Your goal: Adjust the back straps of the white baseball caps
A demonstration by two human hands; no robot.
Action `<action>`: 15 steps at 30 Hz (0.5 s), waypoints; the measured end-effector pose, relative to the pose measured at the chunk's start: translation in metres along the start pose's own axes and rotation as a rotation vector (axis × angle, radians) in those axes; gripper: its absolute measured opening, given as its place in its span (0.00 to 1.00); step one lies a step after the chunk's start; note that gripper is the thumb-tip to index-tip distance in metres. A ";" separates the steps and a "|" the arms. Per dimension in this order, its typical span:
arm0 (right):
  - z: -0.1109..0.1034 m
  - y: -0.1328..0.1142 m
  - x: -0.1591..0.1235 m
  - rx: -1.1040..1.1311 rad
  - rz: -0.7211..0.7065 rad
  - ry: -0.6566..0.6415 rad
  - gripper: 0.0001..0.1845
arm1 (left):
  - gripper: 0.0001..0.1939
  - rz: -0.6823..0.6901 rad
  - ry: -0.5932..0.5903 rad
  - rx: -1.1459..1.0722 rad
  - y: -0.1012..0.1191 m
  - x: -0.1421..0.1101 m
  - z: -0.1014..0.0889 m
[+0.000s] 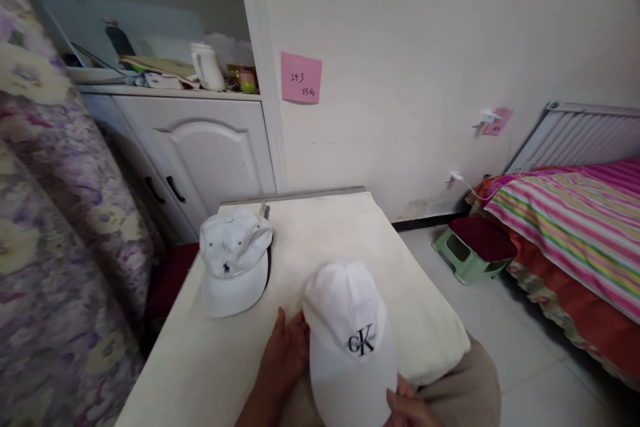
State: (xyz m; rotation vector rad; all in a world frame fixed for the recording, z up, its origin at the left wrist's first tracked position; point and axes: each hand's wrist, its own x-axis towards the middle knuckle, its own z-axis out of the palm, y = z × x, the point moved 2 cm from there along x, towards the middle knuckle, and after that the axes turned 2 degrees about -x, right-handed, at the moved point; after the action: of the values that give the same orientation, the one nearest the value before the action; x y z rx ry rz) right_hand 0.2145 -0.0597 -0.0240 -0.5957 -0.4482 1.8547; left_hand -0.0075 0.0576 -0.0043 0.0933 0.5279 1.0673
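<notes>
A white cap with a black CK logo (350, 327) lies near the front of a cream table (320, 233), brim toward me. My left hand (285, 353) rests against the cap's left side, fingers curled onto its edge. At the bottom edge my right hand (407, 407) pinches the brim's right corner. A second white cap (235, 260) with a small dark emblem sits apart at the table's left, untouched.
A floral curtain (55, 213) hangs at the left. White cabinets (210, 153) with a jug (207, 67) stand behind. A pink note (301, 78) is stuck on the wall. A green stool (473, 247) and a striped bed (575, 220) are at right.
</notes>
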 end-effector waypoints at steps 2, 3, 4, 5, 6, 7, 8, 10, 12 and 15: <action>0.001 -0.028 0.014 -0.008 -0.044 -0.003 0.24 | 0.17 -0.044 -0.012 -0.027 0.000 0.009 -0.003; 0.001 -0.043 0.025 -0.015 -0.068 0.002 0.23 | 0.17 -0.052 -0.010 -0.030 0.000 0.012 -0.005; 0.000 -0.058 0.037 -0.025 -0.075 0.004 0.23 | 0.16 -0.061 -0.006 -0.036 -0.001 0.015 -0.007; -0.001 -0.074 0.052 -0.033 -0.091 0.010 0.22 | 0.15 -0.063 -0.002 -0.038 -0.001 0.016 -0.009; -0.004 -0.090 0.070 -0.038 -0.106 0.016 0.23 | 0.14 -0.065 -0.003 -0.039 -0.002 0.017 -0.010; -0.007 -0.105 0.089 -0.046 -0.124 0.016 0.24 | 0.13 -0.061 -0.008 -0.036 -0.002 0.017 -0.011; -0.010 -0.120 0.110 -0.057 -0.149 0.015 0.25 | 0.12 -0.053 -0.018 -0.032 -0.003 0.017 -0.012; -0.018 -0.148 0.156 -0.086 -0.219 0.039 0.26 | 0.11 -0.046 -0.046 -0.021 -0.004 0.015 -0.012; -0.026 -0.170 0.202 -0.108 -0.267 0.077 0.26 | 0.10 -0.060 -0.056 -0.015 -0.004 0.015 -0.013; -0.036 -0.191 0.259 -0.113 -0.288 0.092 0.27 | 0.09 -0.090 -0.039 -0.007 -0.004 0.018 -0.017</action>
State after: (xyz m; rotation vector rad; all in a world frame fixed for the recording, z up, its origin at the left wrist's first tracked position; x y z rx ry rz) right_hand 0.3039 0.2504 0.0067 -0.6531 -0.5504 1.5294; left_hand -0.0049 0.0681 -0.0271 0.0836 0.4883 0.9776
